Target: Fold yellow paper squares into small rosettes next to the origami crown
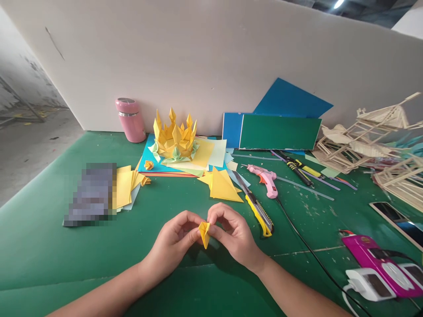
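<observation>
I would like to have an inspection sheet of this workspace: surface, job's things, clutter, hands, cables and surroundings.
Surface: green table, speckled at right.
Job's things: small folded yellow piece, held; yellow paper crown standing on sheets.
Clutter: yellow utility knife, blade seemingly out; pink glue gun near it; phone at right.
Hands: left hand and right hand together pinch this piece.
Cables: black cable from the glue gun, passing left of the power strip.
Surroundings: pale panel behind the table; grey floor at left.
</observation>
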Action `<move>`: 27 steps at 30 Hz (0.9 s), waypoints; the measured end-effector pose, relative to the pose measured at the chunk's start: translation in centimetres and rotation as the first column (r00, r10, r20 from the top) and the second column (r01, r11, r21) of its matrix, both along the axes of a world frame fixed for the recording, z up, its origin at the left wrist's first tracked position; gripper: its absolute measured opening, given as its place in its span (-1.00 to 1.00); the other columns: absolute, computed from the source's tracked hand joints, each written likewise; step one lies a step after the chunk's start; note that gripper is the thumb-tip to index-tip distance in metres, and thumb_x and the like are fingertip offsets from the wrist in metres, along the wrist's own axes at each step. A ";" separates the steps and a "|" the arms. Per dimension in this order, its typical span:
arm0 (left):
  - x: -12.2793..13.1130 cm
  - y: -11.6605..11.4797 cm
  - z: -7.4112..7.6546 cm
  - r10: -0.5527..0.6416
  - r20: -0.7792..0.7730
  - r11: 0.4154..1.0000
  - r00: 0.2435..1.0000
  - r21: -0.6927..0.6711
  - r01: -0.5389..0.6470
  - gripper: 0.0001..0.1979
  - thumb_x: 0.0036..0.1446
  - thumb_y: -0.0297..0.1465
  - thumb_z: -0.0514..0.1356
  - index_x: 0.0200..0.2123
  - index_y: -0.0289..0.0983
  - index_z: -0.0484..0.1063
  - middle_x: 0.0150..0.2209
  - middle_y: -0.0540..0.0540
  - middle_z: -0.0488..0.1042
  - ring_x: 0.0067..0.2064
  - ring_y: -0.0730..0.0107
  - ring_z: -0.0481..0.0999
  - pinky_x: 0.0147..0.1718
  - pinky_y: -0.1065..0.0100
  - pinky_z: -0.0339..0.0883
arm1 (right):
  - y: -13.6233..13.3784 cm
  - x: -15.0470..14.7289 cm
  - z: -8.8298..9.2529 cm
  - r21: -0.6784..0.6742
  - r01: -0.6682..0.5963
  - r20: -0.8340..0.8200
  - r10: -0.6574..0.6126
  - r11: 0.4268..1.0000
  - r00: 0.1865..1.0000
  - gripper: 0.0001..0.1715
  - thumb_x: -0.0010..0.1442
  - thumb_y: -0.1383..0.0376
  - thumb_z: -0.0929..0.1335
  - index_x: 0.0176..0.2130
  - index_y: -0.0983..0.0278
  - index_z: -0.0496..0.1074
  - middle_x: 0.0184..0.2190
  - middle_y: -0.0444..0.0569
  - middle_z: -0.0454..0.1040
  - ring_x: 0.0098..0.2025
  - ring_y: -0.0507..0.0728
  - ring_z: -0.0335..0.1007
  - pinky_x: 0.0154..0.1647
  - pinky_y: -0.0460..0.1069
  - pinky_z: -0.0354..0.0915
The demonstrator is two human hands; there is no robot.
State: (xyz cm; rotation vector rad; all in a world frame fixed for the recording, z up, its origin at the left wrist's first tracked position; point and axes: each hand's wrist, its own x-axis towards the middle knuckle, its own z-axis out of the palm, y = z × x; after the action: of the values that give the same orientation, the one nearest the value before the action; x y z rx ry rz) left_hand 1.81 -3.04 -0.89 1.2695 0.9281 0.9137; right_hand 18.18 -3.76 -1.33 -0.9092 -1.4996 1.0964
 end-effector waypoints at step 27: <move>-0.5 -0.2 0.0 0.061 -0.015 0.945 0.998 0.323 -0.053 -0.90 0.07 -0.41 0.23 -0.48 -0.23 0.41 -0.39 -0.03 0.44 -0.34 0.39 0.44 -0.32 0.40 0.37 | -0.1 -0.1 0.2 -0.315 -0.150 -0.285 0.058 0.937 0.957 -0.65 -0.07 0.12 0.50 -0.46 0.27 0.36 -0.51 -0.17 0.30 -0.48 -0.01 0.21 -0.46 -0.12 0.21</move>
State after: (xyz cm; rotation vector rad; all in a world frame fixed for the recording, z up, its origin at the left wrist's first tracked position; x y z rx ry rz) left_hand 1.32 -3.25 -0.89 1.5399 0.8606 1.1312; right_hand 18.09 -3.81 -1.11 -0.8696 -1.1637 1.5227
